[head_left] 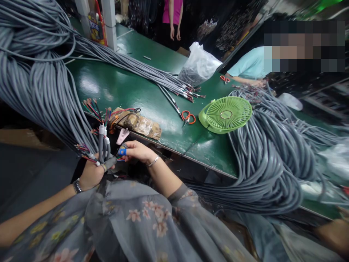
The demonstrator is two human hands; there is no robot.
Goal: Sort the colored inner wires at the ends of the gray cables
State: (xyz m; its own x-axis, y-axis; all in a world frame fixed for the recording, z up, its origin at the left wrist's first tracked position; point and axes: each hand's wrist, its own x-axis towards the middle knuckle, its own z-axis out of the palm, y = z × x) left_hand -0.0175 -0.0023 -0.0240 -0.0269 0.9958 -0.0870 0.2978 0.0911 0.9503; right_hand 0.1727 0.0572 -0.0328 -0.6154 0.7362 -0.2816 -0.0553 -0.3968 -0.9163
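My left hand (94,170) is closed around several grey cables (101,143), whose stripped ends show coloured wires and white wrapping. Close beside it, my right hand (137,151) has its thumb and fingers pinched together at the wire ends of a cable; blue tape is wrapped on a finger. Dark wrapping also covers a digit of the left hand. Just above the right hand, a pale pink clip-like piece (123,136) sits at the table edge. Behind it lies a block covered in brown tape (141,125) with thin wires on it.
Thick grey cable coils (35,72) hang at the left, and more coils (267,156) drape over the right edge. On the green table (163,109) are a green fan (226,114), orange-handled scissors (188,118) and a plastic bag (199,65). Two people are beyond the table.
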